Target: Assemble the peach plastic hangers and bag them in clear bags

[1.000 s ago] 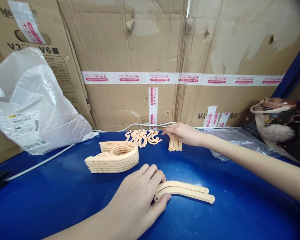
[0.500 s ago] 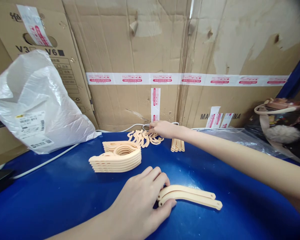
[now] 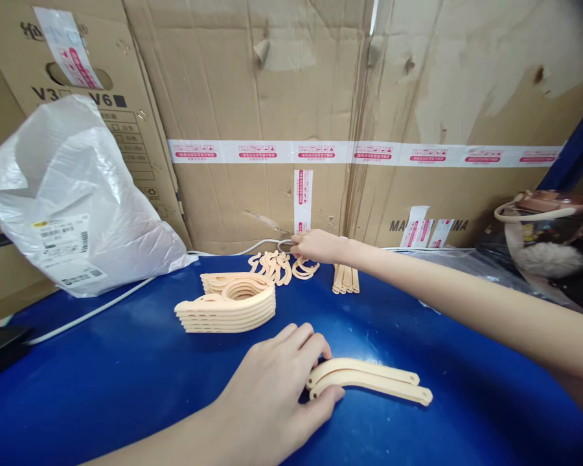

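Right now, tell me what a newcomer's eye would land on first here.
The peach plastic parts against the blue table: a neat stack of curved pieces at centre and two curved arms under the left hand. Farther back, the right hand reaches into a pile of small hooks by the cardboard wall.

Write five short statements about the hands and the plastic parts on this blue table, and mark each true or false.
1. The left hand rests on the curved hanger arms. True.
2. The right hand grips the white plastic bag. False: it reaches the small hooks.
3. The stacked hanger pieces lie on the blue table. True.
4. The straight bars lie left of the hooks. False: right.
5. Cardboard boxes stand behind. True.
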`<state>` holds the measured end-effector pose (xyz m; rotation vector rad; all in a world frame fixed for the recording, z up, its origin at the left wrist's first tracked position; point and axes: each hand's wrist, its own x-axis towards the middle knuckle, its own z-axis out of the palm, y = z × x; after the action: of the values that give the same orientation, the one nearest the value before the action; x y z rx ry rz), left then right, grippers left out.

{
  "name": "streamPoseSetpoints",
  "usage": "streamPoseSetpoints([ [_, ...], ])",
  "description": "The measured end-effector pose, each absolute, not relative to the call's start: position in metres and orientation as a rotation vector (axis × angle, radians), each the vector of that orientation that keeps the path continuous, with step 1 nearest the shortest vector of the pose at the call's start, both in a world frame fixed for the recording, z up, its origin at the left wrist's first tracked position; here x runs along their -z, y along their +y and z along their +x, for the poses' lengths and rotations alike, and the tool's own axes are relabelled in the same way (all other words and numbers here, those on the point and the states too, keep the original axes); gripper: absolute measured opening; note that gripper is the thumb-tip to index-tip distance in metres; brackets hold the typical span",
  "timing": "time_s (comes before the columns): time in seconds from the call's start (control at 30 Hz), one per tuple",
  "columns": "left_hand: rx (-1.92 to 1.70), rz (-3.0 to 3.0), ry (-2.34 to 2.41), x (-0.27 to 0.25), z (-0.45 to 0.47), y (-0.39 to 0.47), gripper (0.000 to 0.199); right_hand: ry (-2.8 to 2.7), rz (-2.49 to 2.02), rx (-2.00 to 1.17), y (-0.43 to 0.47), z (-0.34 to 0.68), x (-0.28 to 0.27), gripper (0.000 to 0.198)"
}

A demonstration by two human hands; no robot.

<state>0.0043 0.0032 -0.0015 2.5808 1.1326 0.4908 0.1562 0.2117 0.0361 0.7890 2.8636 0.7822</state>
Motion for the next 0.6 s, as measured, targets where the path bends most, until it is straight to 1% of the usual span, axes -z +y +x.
streamPoseSetpoints([
  [0.23,-0.497,2.585,1.150,0.003,0.004,0.004,0.009,2.975,0.864,-0.659,0.204,0.166,-0.051,0.016],
  [0.4,-0.490,2.587,1.199,0.004,0.005,0.002,0.010,3.097,1.075,-0.490,0.191,0.180,-0.068,0.016],
  [0.5,-0.464,2.575,1.229,0.001,0.007,0.001,0.009,3.149,1.221,-0.300,0.177,0.188,-0.072,0.015],
  [0.6,-0.394,2.560,1.272,-0.003,0.007,0.001,0.009,3.195,1.293,0.003,0.159,0.199,-0.067,0.015],
])
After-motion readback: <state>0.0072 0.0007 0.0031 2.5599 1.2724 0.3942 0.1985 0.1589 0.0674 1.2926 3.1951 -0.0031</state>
